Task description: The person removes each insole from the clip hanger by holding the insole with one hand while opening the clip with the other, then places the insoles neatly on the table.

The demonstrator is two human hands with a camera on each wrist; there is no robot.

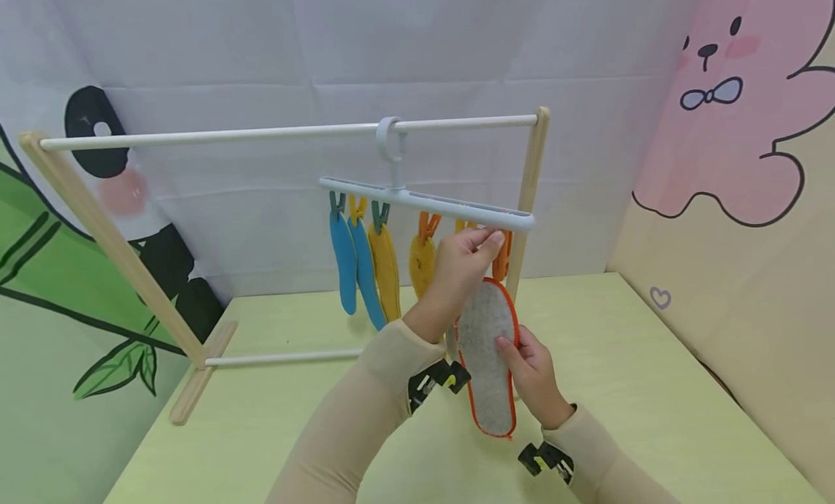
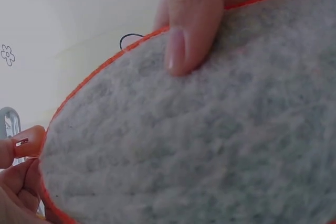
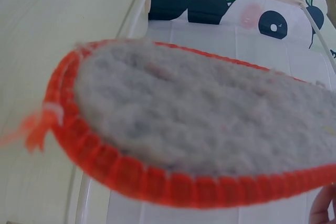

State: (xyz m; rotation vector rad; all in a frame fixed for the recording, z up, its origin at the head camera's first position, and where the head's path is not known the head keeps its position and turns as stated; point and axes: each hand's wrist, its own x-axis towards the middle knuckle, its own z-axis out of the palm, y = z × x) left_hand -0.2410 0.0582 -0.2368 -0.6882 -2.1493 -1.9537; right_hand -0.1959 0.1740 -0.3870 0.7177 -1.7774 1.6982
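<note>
Grey felt insole (image 1: 485, 352), orange-stitched edge, gripped by right hand (image 1: 531, 370); left hand (image 1: 459, 265) pinches orange clip (image 1: 501, 261).

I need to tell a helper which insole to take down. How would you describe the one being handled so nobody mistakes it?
Find the wooden drying rack on the pale green table; a white clip hanger hangs from its rail. Below the hanger's right end is the grey felt insole with orange edging. Unlike the blue and yellow insoles alongside, both hands touch it.

Insole: grey felt insole (image 2: 210, 140) with orange edging fills the frame.
Thumb: 1 thumb (image 2: 184, 30) presses its upper face.
Clip: orange clip (image 2: 29, 141) touches its left tip.
</note>
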